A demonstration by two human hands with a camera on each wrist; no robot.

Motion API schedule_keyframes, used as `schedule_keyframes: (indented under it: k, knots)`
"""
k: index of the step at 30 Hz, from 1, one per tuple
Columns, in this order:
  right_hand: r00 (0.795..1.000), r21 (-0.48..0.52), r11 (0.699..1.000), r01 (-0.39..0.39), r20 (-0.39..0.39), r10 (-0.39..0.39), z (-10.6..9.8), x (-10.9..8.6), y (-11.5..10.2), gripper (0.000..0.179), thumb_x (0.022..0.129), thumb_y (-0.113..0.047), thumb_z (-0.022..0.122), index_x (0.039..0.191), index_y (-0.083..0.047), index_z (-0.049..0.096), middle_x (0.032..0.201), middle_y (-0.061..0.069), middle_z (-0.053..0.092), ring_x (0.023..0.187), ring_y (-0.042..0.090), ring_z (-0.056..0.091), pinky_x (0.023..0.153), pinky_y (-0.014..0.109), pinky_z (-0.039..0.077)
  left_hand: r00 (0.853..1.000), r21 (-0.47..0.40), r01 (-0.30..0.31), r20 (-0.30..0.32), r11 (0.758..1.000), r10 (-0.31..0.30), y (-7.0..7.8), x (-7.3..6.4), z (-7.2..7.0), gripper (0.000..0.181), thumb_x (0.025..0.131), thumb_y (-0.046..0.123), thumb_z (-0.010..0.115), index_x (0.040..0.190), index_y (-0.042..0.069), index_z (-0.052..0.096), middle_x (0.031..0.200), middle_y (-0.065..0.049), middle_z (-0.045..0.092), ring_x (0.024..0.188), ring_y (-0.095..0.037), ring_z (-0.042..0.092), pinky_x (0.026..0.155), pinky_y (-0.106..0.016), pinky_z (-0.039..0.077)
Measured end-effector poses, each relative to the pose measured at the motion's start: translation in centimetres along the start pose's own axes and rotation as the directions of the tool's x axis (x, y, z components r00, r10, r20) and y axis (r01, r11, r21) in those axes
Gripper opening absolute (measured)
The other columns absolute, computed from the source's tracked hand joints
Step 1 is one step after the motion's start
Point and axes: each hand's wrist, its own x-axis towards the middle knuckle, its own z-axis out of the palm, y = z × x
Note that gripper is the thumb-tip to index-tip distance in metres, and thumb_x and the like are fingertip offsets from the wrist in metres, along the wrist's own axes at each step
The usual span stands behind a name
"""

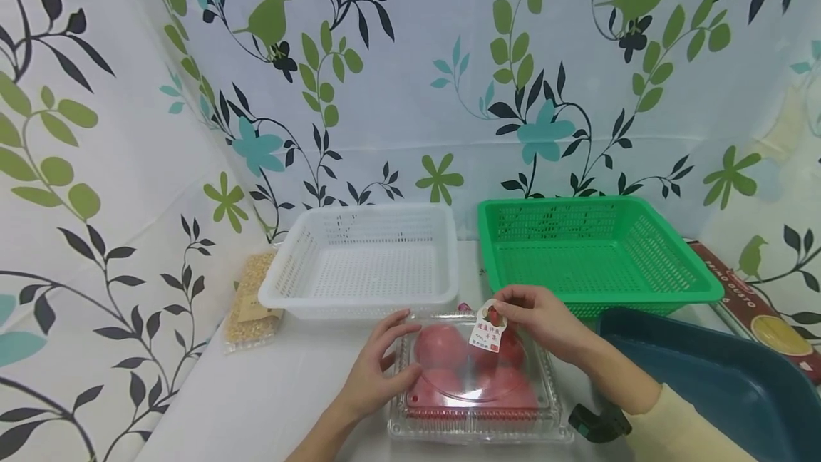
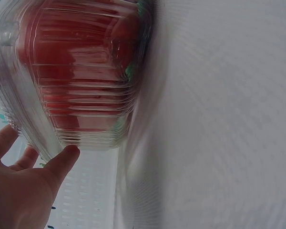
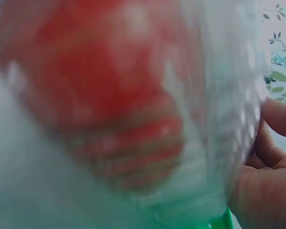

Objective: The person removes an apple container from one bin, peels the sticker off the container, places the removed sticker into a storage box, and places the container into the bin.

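In front of me on the white table is a clear plastic clamshell box (image 1: 474, 430) with several large round red fruits (image 1: 442, 348), seemingly tomatoes, inside. My left hand (image 1: 378, 369) rests against the box's left side, fingers spread and fairly straight, thumb at the rim. The left wrist view shows that thumb (image 2: 62, 162) touching the rim. Over the lid's back right part, my right hand (image 1: 539, 319) pinches the upper edge of a small white label (image 1: 487, 326) with a strawberry picture and red writing. The right wrist view is blurred, and the label cannot be seen there.
Behind the box stand a white plastic basket (image 1: 359, 309) and a green basket (image 1: 551, 262). A bag of yellowish grains (image 1: 253, 298) lies at the left. To the right are a dark blue tray (image 1: 705, 362) and a reddish-brown package (image 1: 763, 319). A patterned cloth (image 1: 410, 127) hangs behind.
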Motion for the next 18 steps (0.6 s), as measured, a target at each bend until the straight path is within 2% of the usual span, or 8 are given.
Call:
schedule_keyframes:
  k: [9, 18]
  knots:
    - [0.998, -0.073, 0.997, -0.005, -0.056, 0.001, -2.6, -1.3, -1.0, 0.029, 0.1, -0.023, 0.065, 0.113, 0.003, 0.065, 0.103, 0.011, 0.067, 0.101, 0.024, 0.059, 0.094, 0.037, 0.052, 1.0, -0.01, 0.001, -0.003, 1.0, -0.001, -0.1, -0.2, 0.0, 0.05, 0.087, 0.014, 0.076, 0.135, 0.011, 0.06, 0.155, -0.02, 0.034, 0.141, -0.047, 0.03, 0.099, -0.073, 0.039]
    - [0.997, -0.137, 0.99, -0.029, -0.079, 0.018, -6.0, -3.4, -1.2, 0.03, 0.101, -0.028, 0.064, 0.112, 0.0, 0.066, 0.1, 0.011, 0.067, 0.094, 0.024, 0.059, 0.085, 0.034, 0.052, 1.0, -0.008, 0.011, -0.004, 1.0, -0.011, -0.1, -0.1, 0.1, 0.051, 0.088, 0.015, 0.076, 0.136, 0.016, 0.06, 0.156, -0.014, 0.034, 0.142, -0.046, 0.029, 0.1, -0.072, 0.039]
